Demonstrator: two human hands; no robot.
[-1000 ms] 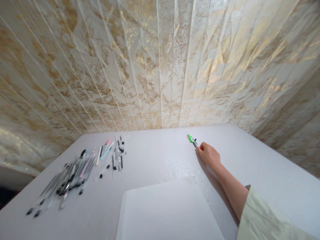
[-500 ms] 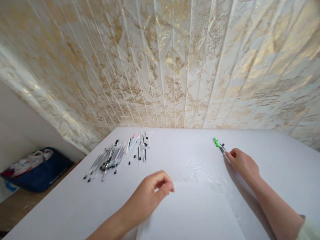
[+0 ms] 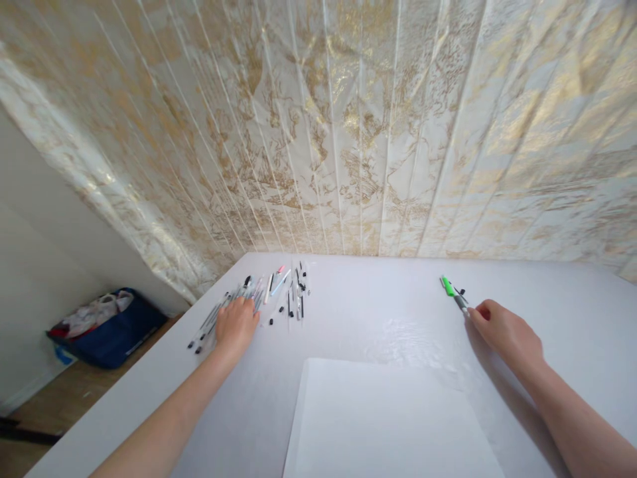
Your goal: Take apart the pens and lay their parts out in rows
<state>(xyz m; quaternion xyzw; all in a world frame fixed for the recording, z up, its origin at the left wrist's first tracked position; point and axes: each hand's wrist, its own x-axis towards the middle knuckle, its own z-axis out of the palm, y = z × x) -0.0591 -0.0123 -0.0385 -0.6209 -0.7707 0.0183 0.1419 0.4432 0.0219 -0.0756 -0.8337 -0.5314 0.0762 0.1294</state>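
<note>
My left hand reaches over the pile of pens and refills, palm down with fingers bent onto it. Its fingertips are hidden among the pens, so whether it grips any does not show. On the right, a pen with a bright green part and a grey barrel lies at a slant on the table. My right hand is closed, thumb and fingers pinching the near end of that pen. A small black piece is beside the pen.
White paper lies at the front of the white table. Pink and pale pens, thin refills and small black caps lie right of the pile. Gold-patterned sheeting hangs behind. A blue bag stands on the floor, left.
My left hand has moved from above the paper, left and away from me, onto the pile of pens. My right hand stays at the pen; the whole view has shifted slightly.
</note>
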